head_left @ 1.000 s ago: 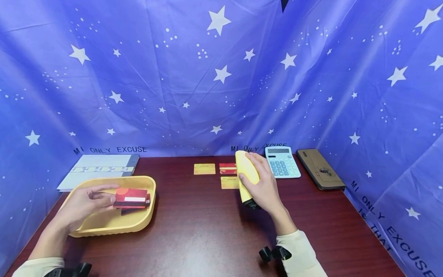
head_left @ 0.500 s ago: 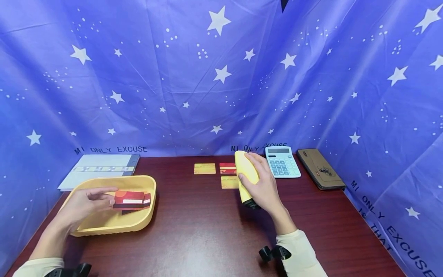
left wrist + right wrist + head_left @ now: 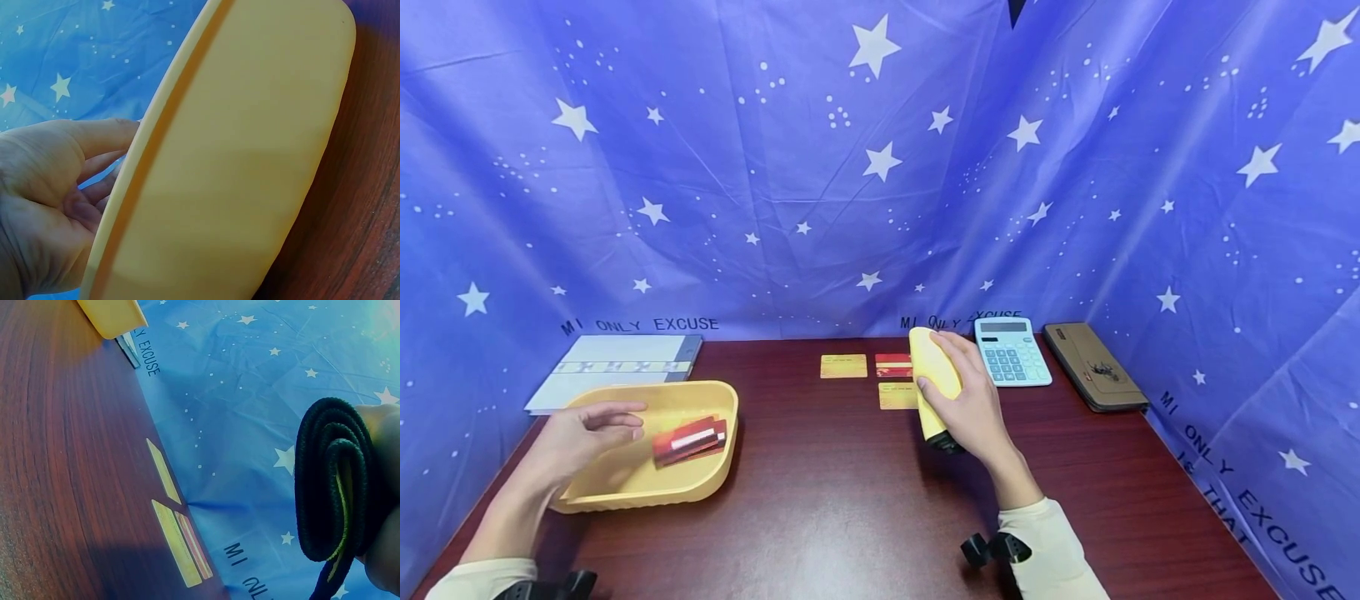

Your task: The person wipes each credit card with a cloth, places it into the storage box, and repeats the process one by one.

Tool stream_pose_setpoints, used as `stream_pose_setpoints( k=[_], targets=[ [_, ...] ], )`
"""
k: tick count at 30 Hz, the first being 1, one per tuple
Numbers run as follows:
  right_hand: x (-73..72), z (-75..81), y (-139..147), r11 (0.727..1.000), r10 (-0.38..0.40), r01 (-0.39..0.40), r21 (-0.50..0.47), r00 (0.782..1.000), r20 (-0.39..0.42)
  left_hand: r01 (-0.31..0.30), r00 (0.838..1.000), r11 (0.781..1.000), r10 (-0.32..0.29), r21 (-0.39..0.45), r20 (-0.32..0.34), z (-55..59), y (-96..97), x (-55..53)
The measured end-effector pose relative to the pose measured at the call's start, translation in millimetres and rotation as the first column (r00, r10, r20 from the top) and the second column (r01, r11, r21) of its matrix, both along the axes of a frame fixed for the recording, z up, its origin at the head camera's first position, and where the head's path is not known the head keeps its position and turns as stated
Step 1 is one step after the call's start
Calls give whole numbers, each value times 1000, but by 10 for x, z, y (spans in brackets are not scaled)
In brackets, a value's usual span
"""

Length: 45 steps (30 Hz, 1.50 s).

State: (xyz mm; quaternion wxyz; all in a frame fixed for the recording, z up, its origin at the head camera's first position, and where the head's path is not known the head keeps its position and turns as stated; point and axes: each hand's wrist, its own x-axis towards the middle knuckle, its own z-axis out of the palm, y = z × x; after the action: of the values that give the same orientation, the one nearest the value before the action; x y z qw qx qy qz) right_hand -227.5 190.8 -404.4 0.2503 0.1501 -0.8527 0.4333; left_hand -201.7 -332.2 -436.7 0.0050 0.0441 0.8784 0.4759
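Observation:
My left hand (image 3: pixel 574 446) hovers over the left side of the yellow basket (image 3: pixel 724 479), fingers loosely extended with nothing held between them. Inside the basket, several red bank cards (image 3: pixel 688 442) lie overlapped toward the right; the top one looks blurred. In the left wrist view the basket's outer wall (image 3: pixel 237 162) hides the fingertips and the cards. My right hand (image 3: pixel 966 396) grips a rolled-up yellow and black cloth (image 3: pixel 937 375), held above the table. Its black coiled end (image 3: pixel 334 481) faces the right wrist camera, with a yellow layer showing inside.
Two yellow cards (image 3: pixel 843 366) and a red card (image 3: pixel 892 365) lie near the table's back edge, partly hidden by the roll. A calculator (image 3: pixel 1013 354) and a brown wallet (image 3: pixel 1093 367) sit at the right. Behind the basket lies a white notebook (image 3: pixel 617 354).
My left hand has let go of the red card it was pinching and drawn slightly left. The card now rests lower, tilted, in the basket. My right hand stays put with the roll.

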Motion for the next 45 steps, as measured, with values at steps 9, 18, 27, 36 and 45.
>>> stream_pose_setpoints(
  k=[9,18,27,36,45],
  targets=[
    [0,16,78,1000,-4,4,-13,1000,-11,-27,998,1000,27,-2,-53,76,215,-5],
    [-6,37,168,999,-40,40,-25,999,1,82,994,994,-76,71,-80,255,885,-123],
    [-12,64,266,997,-69,69,-47,998,5,237,971,963,-230,129,-68,301,1656,-297],
    [-29,75,323,994,-87,87,-69,996,1,352,935,911,-350,214,-52,214,2562,-543],
    [-49,86,301,992,-95,94,-81,996,2,285,957,934,-289,216,-15,-59,2900,-853]
  ],
)
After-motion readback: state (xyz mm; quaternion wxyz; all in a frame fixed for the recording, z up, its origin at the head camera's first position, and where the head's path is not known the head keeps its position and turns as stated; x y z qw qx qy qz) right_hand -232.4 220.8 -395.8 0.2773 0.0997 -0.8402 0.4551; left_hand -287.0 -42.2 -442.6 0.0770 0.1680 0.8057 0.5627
